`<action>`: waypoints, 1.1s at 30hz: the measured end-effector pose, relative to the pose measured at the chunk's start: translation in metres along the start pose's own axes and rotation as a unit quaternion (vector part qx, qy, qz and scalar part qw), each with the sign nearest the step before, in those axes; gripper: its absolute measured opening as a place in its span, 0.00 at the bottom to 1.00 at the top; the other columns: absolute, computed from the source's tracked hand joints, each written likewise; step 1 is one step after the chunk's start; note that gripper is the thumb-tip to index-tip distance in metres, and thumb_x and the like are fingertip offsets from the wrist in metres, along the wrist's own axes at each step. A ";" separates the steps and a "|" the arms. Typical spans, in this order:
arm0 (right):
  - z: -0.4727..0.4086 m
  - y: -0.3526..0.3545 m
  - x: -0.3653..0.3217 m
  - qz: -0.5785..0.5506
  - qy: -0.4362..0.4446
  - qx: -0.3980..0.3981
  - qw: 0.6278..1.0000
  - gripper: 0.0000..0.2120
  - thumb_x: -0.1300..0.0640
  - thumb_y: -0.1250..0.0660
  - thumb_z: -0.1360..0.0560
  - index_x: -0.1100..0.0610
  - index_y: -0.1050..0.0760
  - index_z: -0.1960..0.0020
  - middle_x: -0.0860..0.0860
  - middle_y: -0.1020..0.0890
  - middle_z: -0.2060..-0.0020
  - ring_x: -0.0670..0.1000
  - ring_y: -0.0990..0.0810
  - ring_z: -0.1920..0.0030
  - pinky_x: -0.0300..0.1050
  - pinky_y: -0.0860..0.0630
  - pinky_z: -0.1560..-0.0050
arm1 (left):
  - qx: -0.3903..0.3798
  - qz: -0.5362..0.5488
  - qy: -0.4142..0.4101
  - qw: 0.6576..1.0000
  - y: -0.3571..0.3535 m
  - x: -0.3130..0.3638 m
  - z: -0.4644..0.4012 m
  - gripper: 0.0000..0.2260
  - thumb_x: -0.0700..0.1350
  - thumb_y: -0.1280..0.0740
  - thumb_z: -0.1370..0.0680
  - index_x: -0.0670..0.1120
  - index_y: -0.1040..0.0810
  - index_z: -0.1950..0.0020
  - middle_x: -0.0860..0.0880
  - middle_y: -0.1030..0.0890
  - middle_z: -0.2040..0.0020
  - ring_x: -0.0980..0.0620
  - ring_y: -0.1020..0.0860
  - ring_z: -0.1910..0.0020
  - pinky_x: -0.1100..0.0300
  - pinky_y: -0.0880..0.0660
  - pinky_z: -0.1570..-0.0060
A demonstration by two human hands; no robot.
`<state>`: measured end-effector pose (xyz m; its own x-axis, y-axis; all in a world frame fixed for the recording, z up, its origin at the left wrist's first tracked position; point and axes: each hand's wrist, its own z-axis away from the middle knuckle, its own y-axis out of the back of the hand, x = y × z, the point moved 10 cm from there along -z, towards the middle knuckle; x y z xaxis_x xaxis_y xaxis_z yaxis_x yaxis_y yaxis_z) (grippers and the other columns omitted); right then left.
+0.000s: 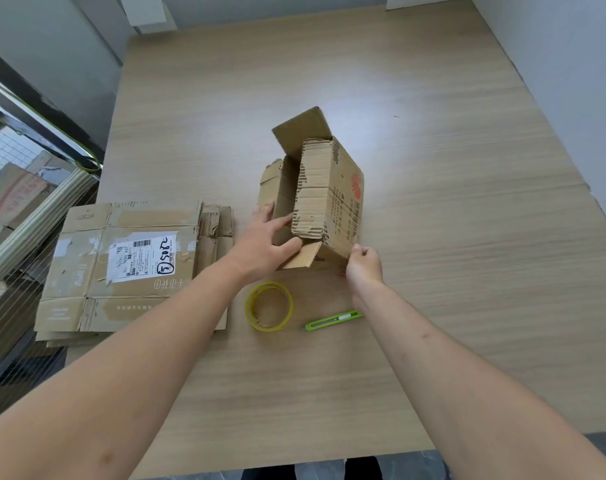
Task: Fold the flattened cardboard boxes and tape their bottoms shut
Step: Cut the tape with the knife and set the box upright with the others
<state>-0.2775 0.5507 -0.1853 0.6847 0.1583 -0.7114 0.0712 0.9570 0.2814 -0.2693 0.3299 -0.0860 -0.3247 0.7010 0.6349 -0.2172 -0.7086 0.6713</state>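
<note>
A worn brown cardboard box lies on its side in the middle of the table, its flaps open toward me. My left hand reaches into the opening with straight fingers, pressing on a flap at the left side. My right hand pinches the box's near right corner. A stack of flattened boxes with a white shipping label lies to the left. Just in front of the box sit a roll of yellowish clear tape and a green utility knife.
The wooden table stretches wide to the right and far side. At the left edge stand a metal rail and glass, with more cardboard behind it. White walls border the far and right sides.
</note>
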 end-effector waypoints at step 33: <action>0.050 0.036 -0.088 0.331 0.289 0.036 0.898 0.10 0.50 0.36 0.19 0.56 0.25 0.44 0.55 0.21 0.49 0.58 0.22 0.47 0.47 0.30 0.52 | 0.014 -0.205 -0.114 0.972 -0.037 0.049 0.009 0.48 0.65 0.26 0.26 0.41 0.42 0.17 0.46 0.45 0.19 0.44 0.35 0.21 0.50 0.32 0.26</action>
<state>-0.2991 0.5591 -0.0809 0.1050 0.8061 -0.5824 -0.1520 0.5918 0.7916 -0.2686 0.3914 -0.0758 -0.0035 0.9256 0.3785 -0.2598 -0.3664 0.8935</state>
